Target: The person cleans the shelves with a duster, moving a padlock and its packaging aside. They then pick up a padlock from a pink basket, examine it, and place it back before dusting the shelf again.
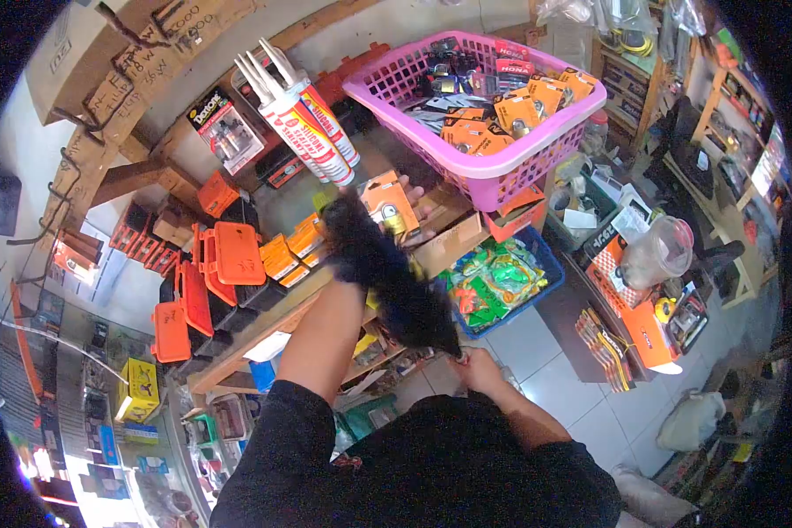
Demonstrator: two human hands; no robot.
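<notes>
A black, fluffy duster slants across the middle of the view, its bristles dark and slightly blurred. My right hand is closed around its lower end, near my body. Beyond the duster, the fingers of my left hand curl round the edge of an orange-and-white carded pack; the bristles cover the rest of that hand and the wrist. The pack is beside an open cardboard box. White silicone sealant tubes stand on the shelf behind, just left of the pack.
A pink plastic basket full of carded packs stands at the back right. Below it is a blue basket of green packets. Orange cases and small orange-yellow boxes line the wooden shelf at left. A clear plastic jar stands at right.
</notes>
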